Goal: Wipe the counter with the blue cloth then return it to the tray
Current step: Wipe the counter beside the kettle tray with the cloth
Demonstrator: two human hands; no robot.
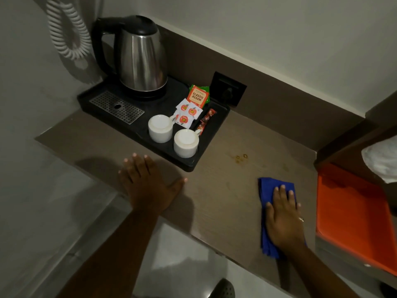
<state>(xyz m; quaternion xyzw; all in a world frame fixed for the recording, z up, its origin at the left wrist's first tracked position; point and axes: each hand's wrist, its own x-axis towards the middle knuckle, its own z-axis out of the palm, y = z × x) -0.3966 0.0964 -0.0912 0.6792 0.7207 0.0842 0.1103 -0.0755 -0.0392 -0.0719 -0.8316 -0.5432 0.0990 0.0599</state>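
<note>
A folded blue cloth lies flat on the brown counter near its right end. My right hand presses down on the cloth with fingers spread, covering its middle. My left hand rests flat on the counter's front left part, fingers apart, holding nothing. An orange tray sits to the right of the cloth, one step lower than the counter. A few small yellowish droplets mark the counter beyond the cloth.
A black tray at the back left carries a steel kettle, two white cups, tea sachets and a metal drip grille. A wall socket sits behind it. A white towel lies above the orange tray.
</note>
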